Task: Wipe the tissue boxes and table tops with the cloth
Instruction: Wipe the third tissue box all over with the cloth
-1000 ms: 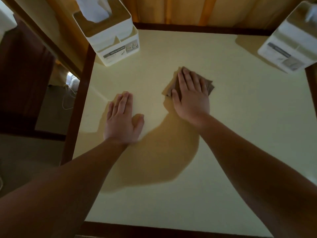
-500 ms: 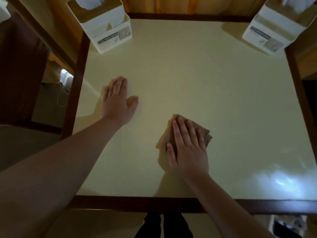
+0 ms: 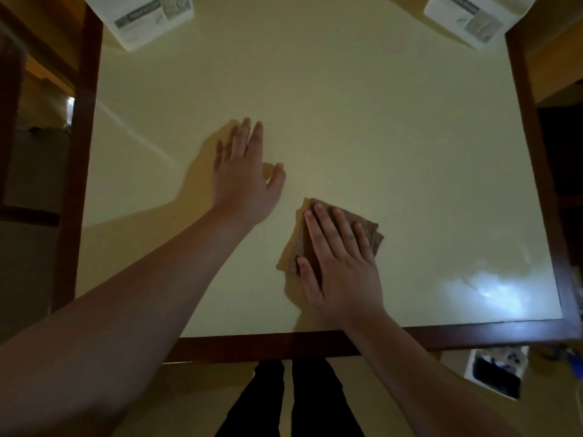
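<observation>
Right hand [image 3: 342, 269]: laid flat, fingers straight and slightly spread, pressing a folded cloth [image 3: 373, 234] against the table top [image 3: 362, 121]. Nothing is gripped — palm and fingers simply bear down. The hand hides most of the cloth; only its far corner and left edge show, brown, with a coarse woven texture, folded to a rough square.

Left hand [image 3: 244, 178]: relaxed and unclenched, fingers extended, thumb held apart, holding nothing. It sits just to the left of the cloth and a little farther from the table's near edge. Whether it touches the surface or hovers just above cannot be told; its shadow falls to its left.

Table top: pale cream, smooth and glossy, square, framed by a dark wooden border [image 3: 284, 345]. A bright blurred reflection [image 3: 492, 288] lies to the right of the cloth.

Left tissue box [image 3: 151, 17] and right tissue box [image 3: 473, 17]: white, at the table's two far corners, well apart from the cloth — both cut off by the frame's upper edge, label print unreadable.

Below the near border: dark trouser legs [image 3: 284, 402].
</observation>
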Action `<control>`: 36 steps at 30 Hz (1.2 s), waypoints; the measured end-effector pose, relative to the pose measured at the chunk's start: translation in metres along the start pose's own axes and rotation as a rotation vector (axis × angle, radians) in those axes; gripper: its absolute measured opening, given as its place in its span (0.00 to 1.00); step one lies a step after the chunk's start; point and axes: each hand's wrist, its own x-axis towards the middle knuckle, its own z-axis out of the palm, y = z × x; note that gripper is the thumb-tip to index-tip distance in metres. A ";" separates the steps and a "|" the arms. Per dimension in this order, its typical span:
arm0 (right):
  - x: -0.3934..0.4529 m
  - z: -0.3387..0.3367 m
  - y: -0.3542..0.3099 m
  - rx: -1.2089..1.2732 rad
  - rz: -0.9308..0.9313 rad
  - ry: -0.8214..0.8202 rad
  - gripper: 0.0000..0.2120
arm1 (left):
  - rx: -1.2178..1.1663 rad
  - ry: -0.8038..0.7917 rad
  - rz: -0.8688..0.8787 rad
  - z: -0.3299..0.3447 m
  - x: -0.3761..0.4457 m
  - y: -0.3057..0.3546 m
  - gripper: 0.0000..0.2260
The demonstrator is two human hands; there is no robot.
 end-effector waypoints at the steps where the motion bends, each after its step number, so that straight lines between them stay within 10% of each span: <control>1: 0.009 -0.002 0.003 0.001 0.019 0.013 0.35 | 0.001 -0.004 -0.001 0.002 0.005 0.004 0.34; 36: 0.459 -0.115 0.085 -0.054 0.110 0.068 0.35 | 0.061 0.141 -0.041 0.023 0.047 0.015 0.32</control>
